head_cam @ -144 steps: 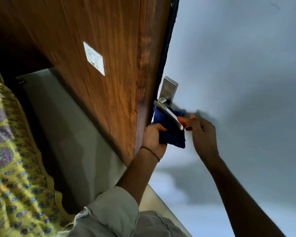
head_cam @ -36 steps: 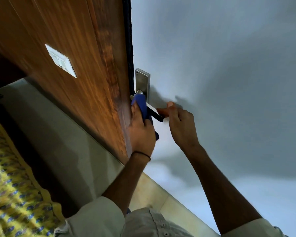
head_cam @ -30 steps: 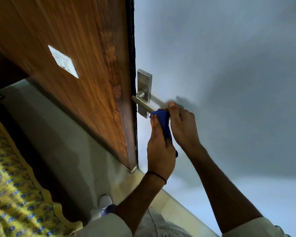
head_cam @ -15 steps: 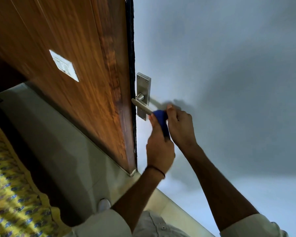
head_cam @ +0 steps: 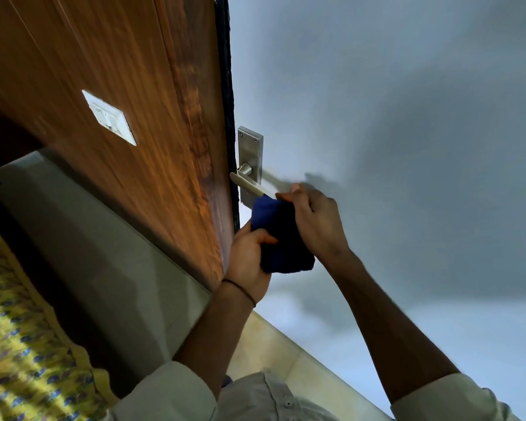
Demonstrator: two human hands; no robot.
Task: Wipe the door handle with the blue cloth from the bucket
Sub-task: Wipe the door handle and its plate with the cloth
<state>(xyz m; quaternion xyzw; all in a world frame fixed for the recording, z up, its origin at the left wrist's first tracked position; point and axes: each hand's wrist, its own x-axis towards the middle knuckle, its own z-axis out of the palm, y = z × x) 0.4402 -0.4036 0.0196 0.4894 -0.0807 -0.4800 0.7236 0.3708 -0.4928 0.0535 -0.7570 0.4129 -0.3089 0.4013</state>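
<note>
A silver lever door handle (head_cam: 249, 185) on a steel backplate (head_cam: 250, 153) sits on the grey door (head_cam: 392, 117). The dark blue cloth (head_cam: 278, 235) hangs bunched just under the lever's outer half, touching its underside. My left hand (head_cam: 249, 256) grips the cloth from below. My right hand (head_cam: 316, 220) is closed around the free end of the lever, thumb on top, hiding that end. No bucket is in view.
A brown wooden panel (head_cam: 119, 101) with a white switch plate (head_cam: 109, 117) stands left of the door edge. Pale floor tiles (head_cam: 110, 268) lie below it, and a yellow patterned fabric (head_cam: 22, 354) fills the lower left corner.
The cloth has slid off the top of the lever and now hangs lower and looser beneath it. My left hand dropped with it. My right hand stays on the lever's end.
</note>
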